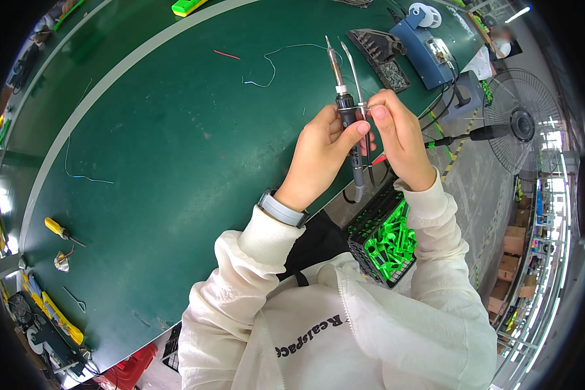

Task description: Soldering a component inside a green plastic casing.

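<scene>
My left hand [325, 153] wraps round the dark handle of a soldering iron [346, 104], thumb laid along it. The iron's metal tip points away from me, above the green table. Beside the iron runs a thin metal feed tube [353, 65], joined to it by a small bracket. My right hand [400, 130] pinches this tube near the bracket, thumb and forefinger together. A black cable hangs from the bottom of the handle. The pinched spot itself is partly hidden by my fingers.
Beyond my hands are a black iron stand [387, 65] and a blue machine [422, 58] with a white spool. Thin wire [270, 65] and a yellow-handled screwdriver [55, 226] lie on the table [156, 162]. A black crate [364, 257] of green parts stands below; a fan [521, 123] is right.
</scene>
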{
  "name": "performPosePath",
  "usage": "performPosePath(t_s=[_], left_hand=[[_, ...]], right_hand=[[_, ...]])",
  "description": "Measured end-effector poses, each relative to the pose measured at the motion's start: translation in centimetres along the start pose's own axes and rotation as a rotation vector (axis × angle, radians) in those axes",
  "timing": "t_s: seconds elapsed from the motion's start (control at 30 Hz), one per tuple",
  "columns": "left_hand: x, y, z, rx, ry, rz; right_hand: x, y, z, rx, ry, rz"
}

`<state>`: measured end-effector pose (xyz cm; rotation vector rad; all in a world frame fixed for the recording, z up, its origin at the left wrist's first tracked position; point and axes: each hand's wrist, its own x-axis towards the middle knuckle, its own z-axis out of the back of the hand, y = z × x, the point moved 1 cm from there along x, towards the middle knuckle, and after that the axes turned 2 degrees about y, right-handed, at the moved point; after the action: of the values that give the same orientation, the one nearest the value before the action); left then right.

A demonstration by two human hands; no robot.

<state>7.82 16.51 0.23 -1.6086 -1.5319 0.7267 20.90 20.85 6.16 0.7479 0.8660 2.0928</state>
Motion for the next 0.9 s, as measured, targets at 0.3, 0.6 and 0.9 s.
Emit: performPosePath(t_s=[0.3, 0.6, 0.9], left_hand=[[-0.1, 0.3, -0.3, 0.048, 0.027, -0.01], [-0.1, 0.0, -0.5, -0.035, 0.037, 0.04], [-0.2, 0.0, -0.4, -0.043, 0.048, 0.069]], right_hand=[[1.6, 0.4, -0.2, -0.048, -0.2, -0.001], [1.4, 0.3, -1.2, -0.025, -0.338, 0.04], [1.2, 0.5, -1.8, -0.056, -0.405, 0.057]])
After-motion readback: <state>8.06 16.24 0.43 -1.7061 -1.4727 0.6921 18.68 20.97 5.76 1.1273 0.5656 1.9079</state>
